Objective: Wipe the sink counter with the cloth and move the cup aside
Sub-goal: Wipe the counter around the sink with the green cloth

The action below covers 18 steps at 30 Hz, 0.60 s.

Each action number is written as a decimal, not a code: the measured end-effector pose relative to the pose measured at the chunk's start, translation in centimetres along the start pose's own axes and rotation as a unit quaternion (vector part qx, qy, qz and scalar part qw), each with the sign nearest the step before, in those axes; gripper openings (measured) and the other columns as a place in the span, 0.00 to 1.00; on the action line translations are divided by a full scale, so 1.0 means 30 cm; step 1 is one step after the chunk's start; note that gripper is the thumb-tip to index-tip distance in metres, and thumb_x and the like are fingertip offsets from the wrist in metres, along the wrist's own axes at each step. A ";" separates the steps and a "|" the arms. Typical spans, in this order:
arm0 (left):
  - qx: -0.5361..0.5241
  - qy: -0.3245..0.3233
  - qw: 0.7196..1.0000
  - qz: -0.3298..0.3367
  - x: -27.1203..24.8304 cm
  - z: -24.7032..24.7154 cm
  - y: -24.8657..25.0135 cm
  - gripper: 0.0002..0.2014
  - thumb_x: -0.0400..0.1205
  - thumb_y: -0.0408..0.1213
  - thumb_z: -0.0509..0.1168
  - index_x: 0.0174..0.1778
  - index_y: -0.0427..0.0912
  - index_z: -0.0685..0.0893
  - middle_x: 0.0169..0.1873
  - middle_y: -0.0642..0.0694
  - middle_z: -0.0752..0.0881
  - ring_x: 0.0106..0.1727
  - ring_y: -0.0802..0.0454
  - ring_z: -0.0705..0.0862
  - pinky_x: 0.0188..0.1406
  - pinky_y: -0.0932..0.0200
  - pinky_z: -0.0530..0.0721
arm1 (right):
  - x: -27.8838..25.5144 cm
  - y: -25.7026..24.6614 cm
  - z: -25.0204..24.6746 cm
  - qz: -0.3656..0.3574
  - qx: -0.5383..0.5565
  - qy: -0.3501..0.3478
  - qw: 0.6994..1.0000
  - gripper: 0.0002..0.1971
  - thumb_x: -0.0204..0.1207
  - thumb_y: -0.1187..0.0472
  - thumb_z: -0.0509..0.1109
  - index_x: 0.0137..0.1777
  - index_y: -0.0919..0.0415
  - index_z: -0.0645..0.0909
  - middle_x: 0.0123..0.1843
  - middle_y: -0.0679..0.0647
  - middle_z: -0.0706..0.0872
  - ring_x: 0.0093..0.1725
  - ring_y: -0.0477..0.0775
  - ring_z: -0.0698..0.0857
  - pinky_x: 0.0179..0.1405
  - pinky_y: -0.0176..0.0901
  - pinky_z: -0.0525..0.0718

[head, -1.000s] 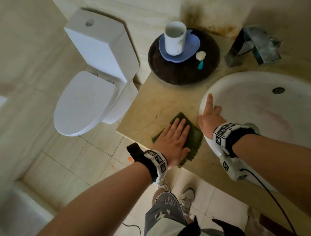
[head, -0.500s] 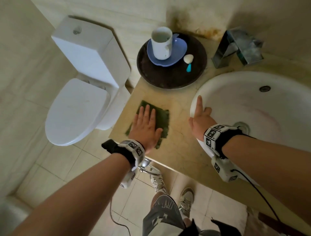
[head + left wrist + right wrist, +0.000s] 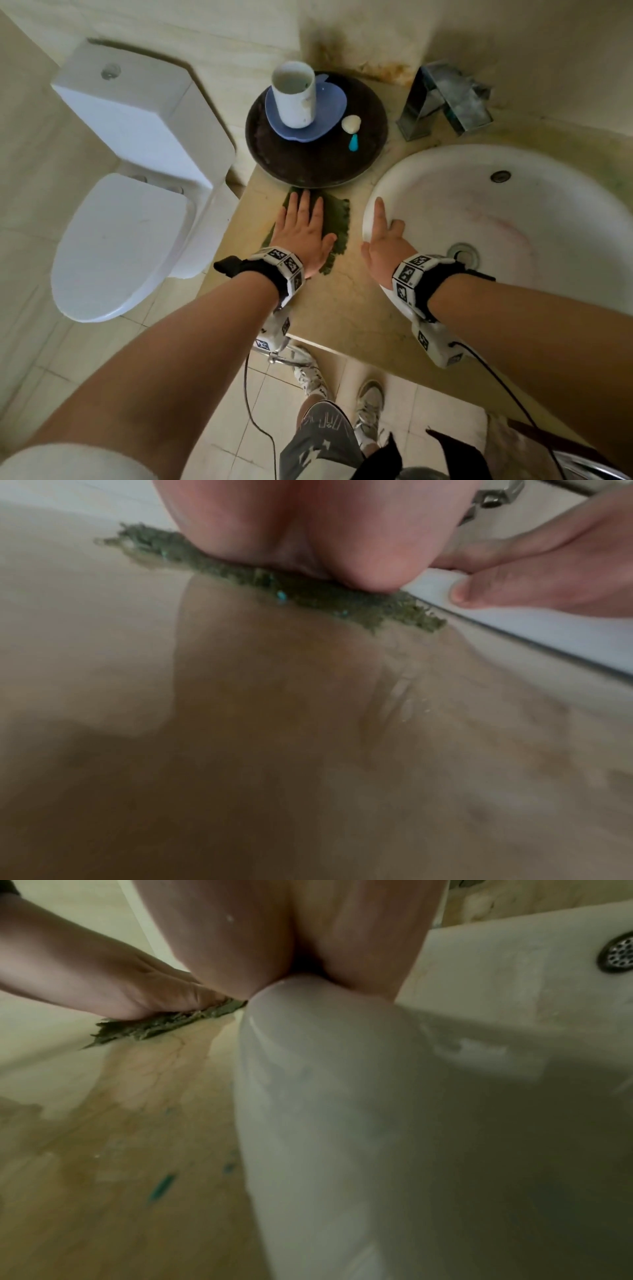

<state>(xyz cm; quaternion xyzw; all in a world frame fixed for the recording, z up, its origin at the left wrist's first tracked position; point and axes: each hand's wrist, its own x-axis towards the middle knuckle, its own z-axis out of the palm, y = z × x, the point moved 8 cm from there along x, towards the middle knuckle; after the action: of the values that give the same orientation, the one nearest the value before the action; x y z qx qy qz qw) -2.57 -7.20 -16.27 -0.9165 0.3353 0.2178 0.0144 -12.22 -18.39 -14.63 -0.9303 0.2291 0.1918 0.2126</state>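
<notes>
Cup [image 3: 294, 94] on saucer [image 3: 327, 102] on tray [image 3: 308, 161], cloth [image 3: 334, 219] apparently touching tray's front edge.

Both forearms extend forward, each wrist banded with a marker-covered camera mount. Left hand [image 3: 301, 233] lies palm down, fingers [image 3: 304, 209] straight and slightly spread, thumb out to the right. Right hand [image 3: 383, 248] rests palm down, index finger [image 3: 379, 214] extended forward, remaining fingers bent downward
</notes>
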 end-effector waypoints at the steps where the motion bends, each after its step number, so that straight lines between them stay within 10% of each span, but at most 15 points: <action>1: 0.006 -0.003 1.000 0.010 -0.008 0.006 0.017 0.36 0.85 0.59 0.43 0.84 0.47 0.37 0.83 0.44 0.34 0.84 0.43 0.34 0.83 0.44 0.39 | 0.000 -0.005 0.000 0.004 -0.007 0.001 1.000 0.41 0.84 0.60 0.57 0.82 0.57 0.28 0.77 0.72 0.58 0.69 0.70 0.75 0.59 0.58 0.82; 11: 0.024 -0.026 0.998 0.043 -0.253 0.155 0.255 0.36 0.85 0.57 0.43 0.84 0.41 0.40 0.83 0.41 0.33 0.83 0.42 0.31 0.82 0.42 0.36 | -0.021 0.046 -0.018 0.077 0.053 -0.019 0.995 0.40 0.85 0.49 0.56 0.83 0.46 0.29 0.82 0.66 0.53 0.65 0.72 0.79 0.68 0.61 0.78; 18: 0.004 -0.045 0.998 0.039 -0.393 0.193 0.318 0.41 0.82 0.63 0.47 0.84 0.45 0.40 0.84 0.42 0.36 0.84 0.42 0.35 0.82 0.43 0.39 | -0.256 0.061 -0.076 -0.079 0.010 0.092 0.993 0.36 0.80 0.46 0.61 0.84 0.55 0.51 0.84 0.60 0.59 0.83 0.61 0.60 0.80 0.55 0.65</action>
<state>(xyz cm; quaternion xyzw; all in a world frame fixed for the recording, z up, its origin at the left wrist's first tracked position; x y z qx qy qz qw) -18.76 -6.44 -15.54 -0.8918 0.3709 0.2580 0.0246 -18.85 -18.31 -9.79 -0.9572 0.1750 0.0860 0.2140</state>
